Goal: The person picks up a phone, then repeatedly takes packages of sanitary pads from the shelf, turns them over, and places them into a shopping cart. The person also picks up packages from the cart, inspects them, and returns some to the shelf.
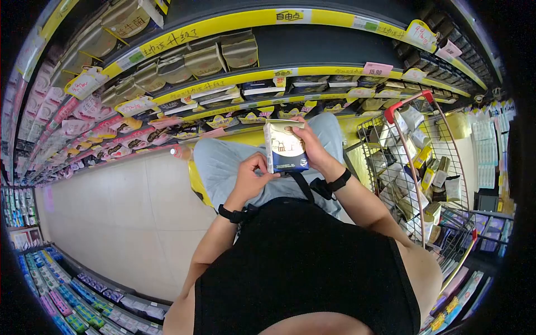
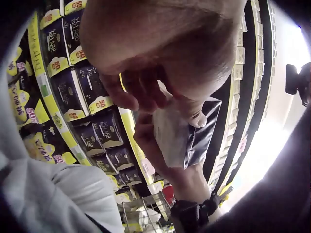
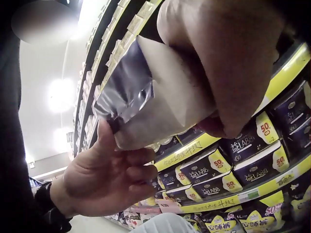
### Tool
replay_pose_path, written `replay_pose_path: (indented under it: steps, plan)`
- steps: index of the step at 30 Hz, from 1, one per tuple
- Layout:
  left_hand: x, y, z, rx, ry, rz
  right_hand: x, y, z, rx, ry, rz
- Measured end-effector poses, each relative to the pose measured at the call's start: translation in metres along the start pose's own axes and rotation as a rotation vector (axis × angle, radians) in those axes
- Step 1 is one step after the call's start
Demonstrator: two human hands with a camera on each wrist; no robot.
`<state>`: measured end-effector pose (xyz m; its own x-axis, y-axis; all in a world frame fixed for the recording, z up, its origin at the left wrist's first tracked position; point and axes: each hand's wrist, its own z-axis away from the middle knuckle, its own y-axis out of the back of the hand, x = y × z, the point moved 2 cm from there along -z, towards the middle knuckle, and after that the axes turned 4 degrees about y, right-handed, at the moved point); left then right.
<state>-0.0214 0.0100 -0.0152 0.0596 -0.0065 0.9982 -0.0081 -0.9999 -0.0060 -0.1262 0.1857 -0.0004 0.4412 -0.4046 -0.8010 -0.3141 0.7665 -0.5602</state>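
A cream and navy pack of sanitary pads (image 1: 286,148) is held upright over the person's lap. The right hand (image 1: 312,146) grips its right side near the top, thumb on the front face. At the lower left corner, the left hand (image 1: 250,177) pinches the pack's edge, its other fingers curled inward. In the left wrist view, the left thumb lies along the shiny navy end of the pack (image 2: 182,136). Seen from the right wrist, the navy end of the pack (image 3: 127,87) looks creased, with the left hand (image 3: 109,182) below it.
Shelves with yellow price strips (image 1: 234,22) hold rows of packs in front. To the right stands a wire shopping cart (image 1: 421,173) loaded with packs. A bottle (image 1: 180,152) is beside the left knee. Further shelves (image 1: 84,285) stand behind, past the tiled floor (image 1: 117,223).
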Motion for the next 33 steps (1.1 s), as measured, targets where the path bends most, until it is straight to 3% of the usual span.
replay_pose_path:
  steps: [2, 5, 8, 12, 14, 16, 18, 19, 20, 22, 25, 29, 32, 33]
  plan:
    - [0.000, -0.003, 0.002, -0.033, 0.015, -0.003, -0.005, -0.001, 0.005, 0.022, -0.033, -0.010]
    - [0.000, -0.001, 0.001, -0.082, 0.019, -0.028, -0.006, 0.009, 0.002, -0.124, -0.094, 0.206]
    - [0.007, -0.001, 0.003, -0.087, 0.044, -0.077, -0.026, 0.011, 0.005, -0.133, -0.222, 0.476]
    - [0.004, -0.002, 0.006, 0.018, 0.097, -0.122, -0.049, 0.026, -0.010, -0.051, -0.016, 0.476]
    - [-0.012, 0.002, 0.007, 0.096, 0.073, -0.087, -0.051, 0.055, -0.031, 0.095, 0.072, 0.364]
    - [-0.017, 0.011, 0.011, 0.117, 0.114, -0.061, -0.084, 0.048, -0.039, 0.166, 0.231, 0.419]
    - [-0.014, 0.017, 0.015, 0.079, 0.159, -0.120, -0.111, 0.052, -0.051, 0.208, 0.242, 0.506]
    - [-0.012, 0.020, 0.018, 0.060, 0.180, -0.149, -0.123, 0.050, -0.055, 0.229, 0.363, 0.652]
    - [-0.010, 0.023, 0.020, 0.032, 0.201, -0.181, -0.138, 0.054, -0.061, 0.194, 0.400, 0.910]
    - [-0.008, 0.027, 0.025, -0.029, 0.241, -0.246, -0.157, 0.047, -0.067, 0.227, 0.423, 1.105]
    - [-0.006, 0.031, 0.035, -0.095, 0.282, -0.316, -0.164, 0.068, -0.101, 0.142, 0.497, 0.981]
    - [-0.008, 0.039, 0.046, -0.131, 0.328, -0.373, -0.178, 0.067, -0.134, 0.188, 0.660, 1.015]
    - [-0.008, 0.045, 0.049, -0.120, 0.351, -0.375, -0.178, 0.081, -0.177, 0.201, 0.925, 1.063]
    - [-0.010, 0.046, 0.050, -0.107, 0.364, -0.365, -0.171, 0.086, -0.194, 0.177, 0.910, 0.920]
